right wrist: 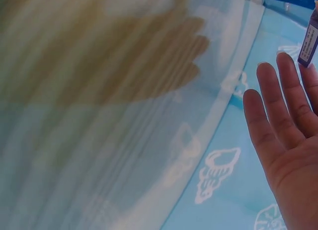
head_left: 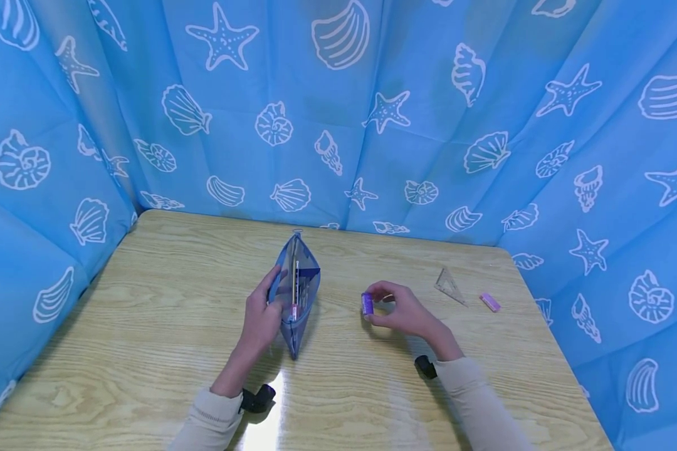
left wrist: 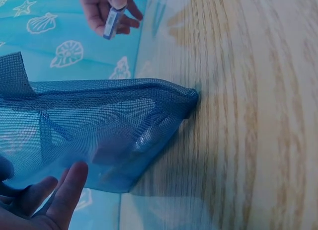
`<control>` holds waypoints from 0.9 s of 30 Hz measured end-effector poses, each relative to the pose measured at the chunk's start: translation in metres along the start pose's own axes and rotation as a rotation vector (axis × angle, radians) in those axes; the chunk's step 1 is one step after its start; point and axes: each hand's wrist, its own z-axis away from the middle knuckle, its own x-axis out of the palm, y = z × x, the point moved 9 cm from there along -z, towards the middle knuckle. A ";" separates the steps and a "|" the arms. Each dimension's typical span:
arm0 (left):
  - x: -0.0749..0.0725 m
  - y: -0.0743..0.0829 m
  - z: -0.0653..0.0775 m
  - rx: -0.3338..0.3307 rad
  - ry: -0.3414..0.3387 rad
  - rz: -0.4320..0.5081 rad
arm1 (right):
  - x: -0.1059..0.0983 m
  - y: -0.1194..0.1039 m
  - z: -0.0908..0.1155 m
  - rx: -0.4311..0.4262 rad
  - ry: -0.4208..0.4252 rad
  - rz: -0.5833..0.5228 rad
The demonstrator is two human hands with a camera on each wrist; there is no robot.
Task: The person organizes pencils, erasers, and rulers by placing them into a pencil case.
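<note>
My left hand (head_left: 264, 316) holds a blue mesh pencil pouch (head_left: 311, 289) at its left side, and the pouch's mouth gapes upward. Through the opening show long, thin pencil-like items (head_left: 295, 275) and a small pink piece (head_left: 294, 309). In the left wrist view, fingers (left wrist: 69, 195) lie against the see-through mesh (left wrist: 119, 135). To the right of the pouch, my right hand (head_left: 399, 308) pinches an eraser in a purple sleeve (head_left: 367, 304) between thumb and fingers, above the table. The right wrist view catches only part of that eraser (right wrist: 309, 43), with a white printed label.
A clear triangular set square (head_left: 449, 286) lies on the wooden table (head_left: 163, 326) beyond the right hand. Beside it is a pink block, like an eraser (head_left: 490, 302). Blue cloth with white shells (head_left: 327, 113) hangs around the table's back and sides.
</note>
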 end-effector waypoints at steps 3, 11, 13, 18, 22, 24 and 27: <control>0.000 -0.001 0.000 -0.001 -0.002 0.004 | 0.004 -0.006 -0.004 -0.007 -0.004 -0.010; 0.000 -0.002 -0.001 -0.003 -0.002 0.011 | 0.010 -0.019 -0.011 -0.032 0.005 -0.053; 0.000 -0.003 -0.001 -0.004 -0.002 0.016 | 0.011 -0.021 -0.013 -0.031 0.008 -0.060; 0.000 -0.002 -0.001 -0.006 -0.003 0.025 | 0.013 -0.025 -0.017 -0.033 0.011 -0.064; 0.000 -0.002 -0.001 -0.007 -0.003 0.034 | 0.012 -0.031 -0.021 -0.047 0.015 -0.072; 0.000 -0.001 -0.001 -0.008 -0.003 0.033 | 0.012 -0.036 -0.023 -0.059 0.019 -0.083; 0.001 0.000 -0.001 -0.009 -0.005 0.028 | 0.010 -0.043 -0.026 -0.074 0.027 -0.101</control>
